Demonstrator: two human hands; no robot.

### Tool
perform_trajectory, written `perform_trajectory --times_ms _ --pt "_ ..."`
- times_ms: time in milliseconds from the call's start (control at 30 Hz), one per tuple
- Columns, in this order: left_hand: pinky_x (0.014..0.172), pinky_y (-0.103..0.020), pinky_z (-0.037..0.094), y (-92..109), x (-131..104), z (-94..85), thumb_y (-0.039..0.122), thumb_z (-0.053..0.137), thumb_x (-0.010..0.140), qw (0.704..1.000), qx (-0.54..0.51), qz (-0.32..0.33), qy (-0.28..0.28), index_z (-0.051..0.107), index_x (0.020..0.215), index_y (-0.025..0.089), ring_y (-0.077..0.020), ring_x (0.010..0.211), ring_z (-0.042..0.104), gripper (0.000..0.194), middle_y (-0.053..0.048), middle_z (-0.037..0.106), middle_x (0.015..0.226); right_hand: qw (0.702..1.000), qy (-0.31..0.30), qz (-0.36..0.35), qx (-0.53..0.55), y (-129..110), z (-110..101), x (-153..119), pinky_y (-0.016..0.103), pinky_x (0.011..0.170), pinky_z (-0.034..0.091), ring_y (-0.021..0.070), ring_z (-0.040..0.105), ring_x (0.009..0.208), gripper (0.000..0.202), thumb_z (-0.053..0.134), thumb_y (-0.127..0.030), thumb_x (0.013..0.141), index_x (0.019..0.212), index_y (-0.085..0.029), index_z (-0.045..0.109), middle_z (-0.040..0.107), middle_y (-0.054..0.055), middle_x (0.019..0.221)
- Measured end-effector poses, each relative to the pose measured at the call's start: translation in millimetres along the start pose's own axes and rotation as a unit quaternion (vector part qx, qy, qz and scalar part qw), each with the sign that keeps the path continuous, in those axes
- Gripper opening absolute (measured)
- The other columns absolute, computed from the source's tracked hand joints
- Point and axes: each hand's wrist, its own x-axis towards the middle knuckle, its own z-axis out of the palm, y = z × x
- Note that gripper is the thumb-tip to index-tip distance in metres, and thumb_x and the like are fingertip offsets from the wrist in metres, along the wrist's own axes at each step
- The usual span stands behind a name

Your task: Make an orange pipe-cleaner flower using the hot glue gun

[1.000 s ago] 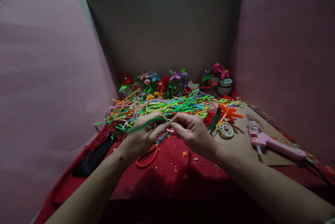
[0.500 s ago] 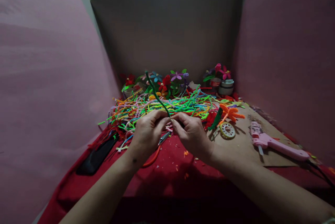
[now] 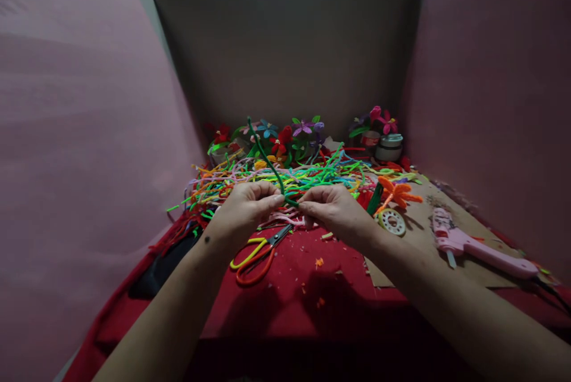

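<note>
A dark green pipe cleaner (image 3: 270, 163) is pinched between my two hands above the table. My left hand (image 3: 250, 206) grips it near its bend with thumb and forefinger. The short lower end is in the fingertips of my right hand (image 3: 332, 208), while the long part rises up and to the left. Under the hands lie scissors (image 3: 261, 254) with one yellow and one red handle loop. Behind them spreads a heap of many-coloured pipe cleaners (image 3: 307, 178).
On the right, a cardboard sheet (image 3: 419, 257) carries a pink glue gun (image 3: 482, 251), a tape roll (image 3: 392, 222) and an orange pipe-cleaner flower (image 3: 397, 191). Finished flowers (image 3: 281, 141) and a lidded jar (image 3: 389, 147) stand at the back. A black phone-like object (image 3: 156, 272) lies left.
My hands have moved apart, and a bent green section now shows between the fingertips. The scissors' handles have come into view.
</note>
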Motion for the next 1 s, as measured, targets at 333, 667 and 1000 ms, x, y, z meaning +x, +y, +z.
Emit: perform_trajectory --times_ms 333,667,1000 --pt "0.041 -0.019 0.02 -0.1 9.2 -1.5 0.036 0.057 0.071 0.995 0.063 -0.043 -0.058 0.047 0.057 0.015 -0.0048 0.04 0.03 0.027 0.006 0.038 0.045 0.998 0.026 -0.013 0.062 3.7 6.5 1.0 0.02 0.043 0.028 0.0045 0.036 0.043 0.013 0.06 -0.025 0.068 0.066 -0.013 0.064 0.049 -0.006 0.049" --pt "0.043 -0.021 0.022 2.6 16.3 -0.4 0.034 0.057 0.072 0.992 0.093 -0.006 -0.091 0.046 0.056 0.015 -0.0059 0.04 0.033 0.027 0.005 0.04 0.043 0.993 0.044 0.012 0.107 10.6 12.8 0.5 0.019 0.045 0.032 0.0059 0.043 0.043 0.019 0.059 -0.027 0.072 0.059 -0.014 0.056 0.054 -0.003 0.046" --pt "0.038 -0.019 0.017 -17.8 30.1 -10.5 0.031 0.064 0.066 0.978 -0.072 -0.08 -0.176 0.047 0.055 0.015 -0.0038 0.037 0.028 0.026 0.006 0.035 0.043 0.962 -0.046 0.08 0.255 17.5 8.3 3.1 0.016 0.036 0.035 0.0068 0.052 0.039 0.019 0.064 -0.029 0.068 0.062 -0.012 0.056 0.067 0.003 0.057"
